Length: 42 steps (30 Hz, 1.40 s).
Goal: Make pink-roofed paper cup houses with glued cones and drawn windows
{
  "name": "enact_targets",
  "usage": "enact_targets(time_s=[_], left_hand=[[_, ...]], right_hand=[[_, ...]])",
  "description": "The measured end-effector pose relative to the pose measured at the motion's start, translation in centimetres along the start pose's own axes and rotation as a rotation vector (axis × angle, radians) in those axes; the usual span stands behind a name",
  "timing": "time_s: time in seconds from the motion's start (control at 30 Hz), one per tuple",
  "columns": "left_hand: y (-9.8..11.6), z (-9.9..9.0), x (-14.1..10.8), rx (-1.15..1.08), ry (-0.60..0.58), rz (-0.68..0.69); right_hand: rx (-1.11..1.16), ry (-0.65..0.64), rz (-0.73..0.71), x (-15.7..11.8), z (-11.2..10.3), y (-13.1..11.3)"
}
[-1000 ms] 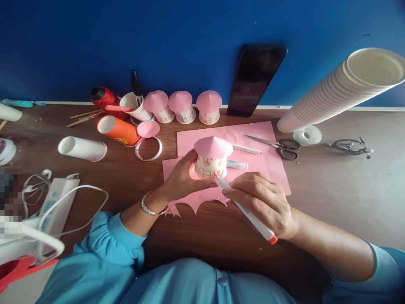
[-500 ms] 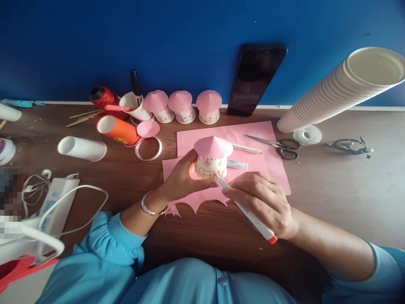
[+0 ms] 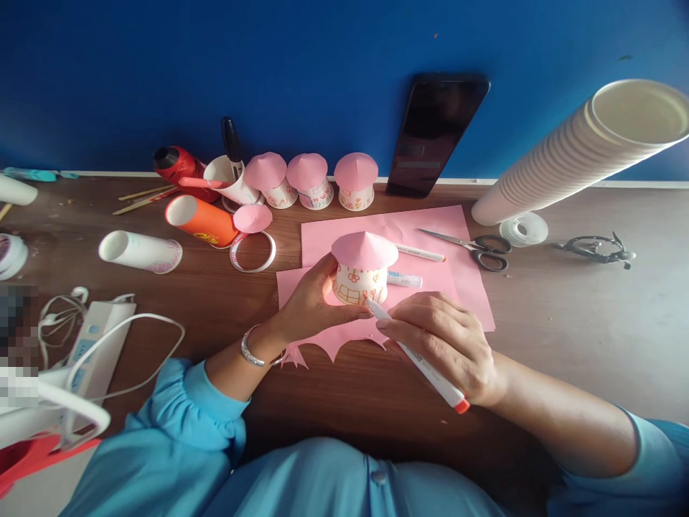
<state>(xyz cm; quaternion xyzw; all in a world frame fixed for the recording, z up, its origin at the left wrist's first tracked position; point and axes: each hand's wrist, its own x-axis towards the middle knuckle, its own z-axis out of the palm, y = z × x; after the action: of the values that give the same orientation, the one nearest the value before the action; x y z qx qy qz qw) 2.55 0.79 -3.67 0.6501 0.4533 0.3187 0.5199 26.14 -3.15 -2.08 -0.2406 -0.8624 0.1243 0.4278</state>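
Probably drawing on the roofed cup [image 3: 352, 281], held in closed left grip [image 3: 304, 305], with the marker [image 3: 433, 377] pinched in right grip [image 3: 444, 345]; next, needing light tip pressure and steady holding.

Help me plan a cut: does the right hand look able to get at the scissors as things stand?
Probably yes: the scissors lie uncovered beyond the right hand, with nothing standing between, though it would likely have to put down its marker first.

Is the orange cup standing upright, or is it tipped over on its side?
Tipped: the orange cup seems to lie on its side, its open mouth facing up and left, its wall stretched along the table.
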Motion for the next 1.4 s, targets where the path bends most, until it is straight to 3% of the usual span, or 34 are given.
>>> enact_targets(time_s=[1.4], left_hand=[[0.46, -0.03, 0.2, -0.154, -0.042, -0.076]], right_hand=[[-0.006, 0.009, 0.013, -0.15, -0.21, 0.2]])
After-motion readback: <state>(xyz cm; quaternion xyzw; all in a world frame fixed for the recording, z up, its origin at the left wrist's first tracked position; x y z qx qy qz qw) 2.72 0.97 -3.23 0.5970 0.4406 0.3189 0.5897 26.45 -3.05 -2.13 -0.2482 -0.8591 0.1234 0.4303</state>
